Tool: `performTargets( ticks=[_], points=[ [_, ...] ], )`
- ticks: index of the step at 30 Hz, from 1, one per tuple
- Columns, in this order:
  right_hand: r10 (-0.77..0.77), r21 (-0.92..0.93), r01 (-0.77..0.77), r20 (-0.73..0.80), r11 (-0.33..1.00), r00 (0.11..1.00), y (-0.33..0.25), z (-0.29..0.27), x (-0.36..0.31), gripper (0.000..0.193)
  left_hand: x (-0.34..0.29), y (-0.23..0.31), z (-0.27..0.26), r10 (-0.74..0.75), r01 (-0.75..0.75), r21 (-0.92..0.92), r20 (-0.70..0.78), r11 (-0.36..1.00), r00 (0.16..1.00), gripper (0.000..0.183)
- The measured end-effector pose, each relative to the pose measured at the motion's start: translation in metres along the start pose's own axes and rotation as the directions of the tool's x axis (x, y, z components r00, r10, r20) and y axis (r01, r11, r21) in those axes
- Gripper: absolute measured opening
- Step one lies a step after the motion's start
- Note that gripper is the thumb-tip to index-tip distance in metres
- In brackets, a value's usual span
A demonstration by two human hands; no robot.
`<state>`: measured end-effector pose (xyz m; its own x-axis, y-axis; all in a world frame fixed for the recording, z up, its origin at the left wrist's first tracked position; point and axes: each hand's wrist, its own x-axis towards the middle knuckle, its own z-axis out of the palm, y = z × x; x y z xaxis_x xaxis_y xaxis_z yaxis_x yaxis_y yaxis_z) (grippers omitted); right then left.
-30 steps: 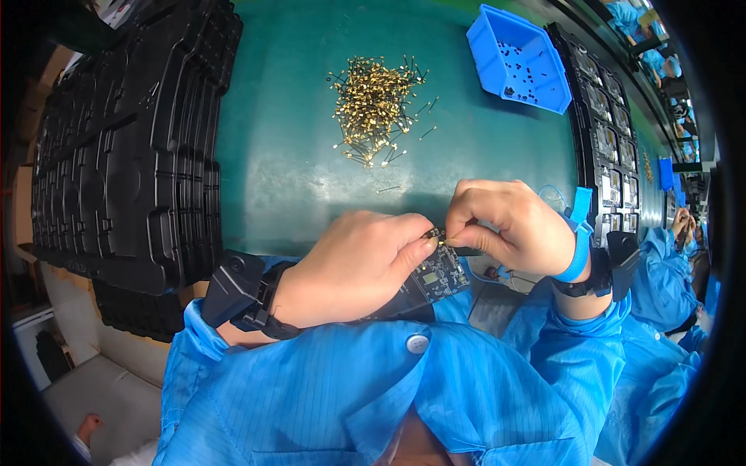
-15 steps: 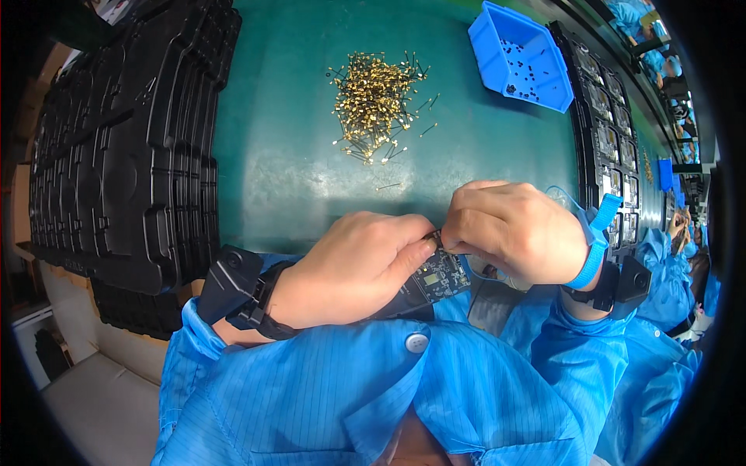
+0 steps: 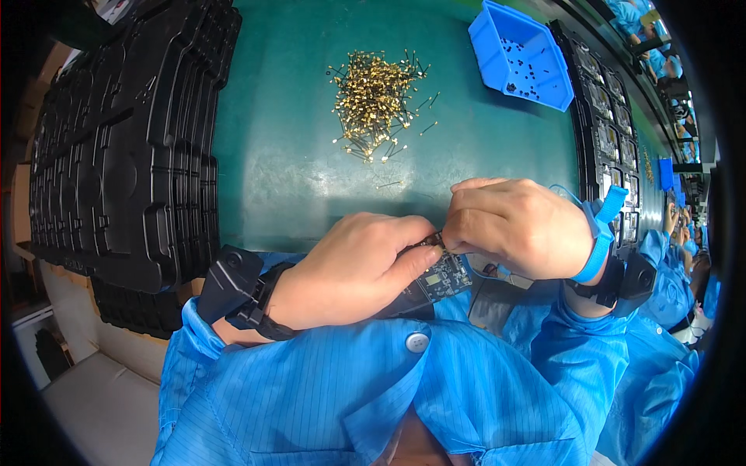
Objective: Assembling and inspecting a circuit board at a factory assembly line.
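Near the table's front edge, my left hand (image 3: 361, 264) is closed round a dark circuit board (image 3: 448, 281), its thumb lying along the board's upper part. The board's lower right portion shows below the fingers, and the rest is covered. At the board's top edge my right hand (image 3: 519, 227) has its thumb and index finger pinched together, touching the edge near the left fingertips. Whatever lies in that pinch is too small and hidden to name. Beyond the hands, a pile of small gold-ended cables (image 3: 377, 101) with thin dark leads is heaped on the green table (image 3: 287, 155).
A blue bin (image 3: 486, 43) with small black pieces stands at the far right. Beside it runs a black tray (image 3: 594, 116) with boards in its pockets. Tall stacked black trays (image 3: 124, 155) stand at the left. Other people in blue sleeves (image 3: 664, 287) sit farther right.
My right hand has shifted slightly at the board's edge, its wrist a little to the right. The left thumb has moved a bit along the board. Both hands keep their closed shape.
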<state>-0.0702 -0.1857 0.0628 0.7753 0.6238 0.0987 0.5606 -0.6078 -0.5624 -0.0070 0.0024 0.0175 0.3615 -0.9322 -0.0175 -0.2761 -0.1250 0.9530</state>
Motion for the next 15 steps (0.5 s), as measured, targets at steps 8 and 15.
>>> performTargets(
  ticks=[8,15],
  points=[
    [-0.014,0.086,0.013,0.014,0.996,1.000,0.005,-0.003,-0.003,0.016,0.000,0.000,0.000,-0.015,0.015,0.001,0.013,1.000,1.000,0.021],
    [0.197,0.150,-0.189,-0.038,0.970,0.980,-0.006,0.000,-0.007,0.011,-0.002,0.001,-0.001,-0.022,0.022,-0.009,-0.031,1.000,0.999,0.021]
  ],
)
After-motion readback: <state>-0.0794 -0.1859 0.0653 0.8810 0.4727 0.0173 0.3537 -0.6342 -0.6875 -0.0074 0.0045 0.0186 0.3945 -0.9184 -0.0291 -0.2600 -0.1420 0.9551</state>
